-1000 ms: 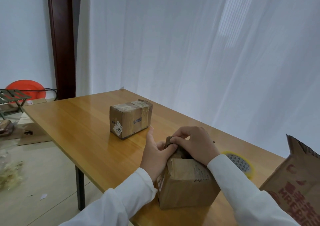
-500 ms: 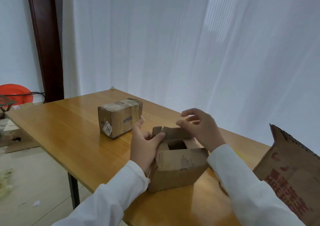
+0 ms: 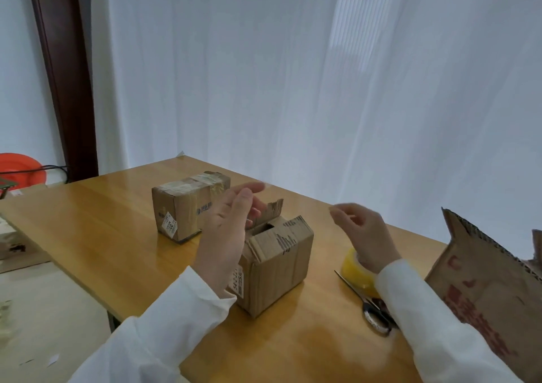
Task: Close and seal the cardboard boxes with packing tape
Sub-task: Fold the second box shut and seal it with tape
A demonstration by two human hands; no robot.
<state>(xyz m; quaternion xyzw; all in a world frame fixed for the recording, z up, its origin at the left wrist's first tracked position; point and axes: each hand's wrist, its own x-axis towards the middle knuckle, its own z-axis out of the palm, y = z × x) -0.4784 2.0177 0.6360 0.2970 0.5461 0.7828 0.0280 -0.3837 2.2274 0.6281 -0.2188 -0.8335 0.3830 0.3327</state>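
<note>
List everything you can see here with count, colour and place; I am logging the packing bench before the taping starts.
Small open box: 1, brown cardboard, table middle, one torn flap up, gap in top.
Taped box: 1, brown with clear tape, farther back on the left.
Large open carton: 1, brown with red print, right edge.
Tape roll: 1, yellow, on table under the right wrist.
Scissors: 1, metal, in front of the roll.
Table: 1, light wood.
Curtain: 1, white, behind the table.
Basin: 1, orange-red, far left.
Left hand: open, beside the small box's flap.
Right hand: loosely curled, holding nothing, above the roll.
</note>
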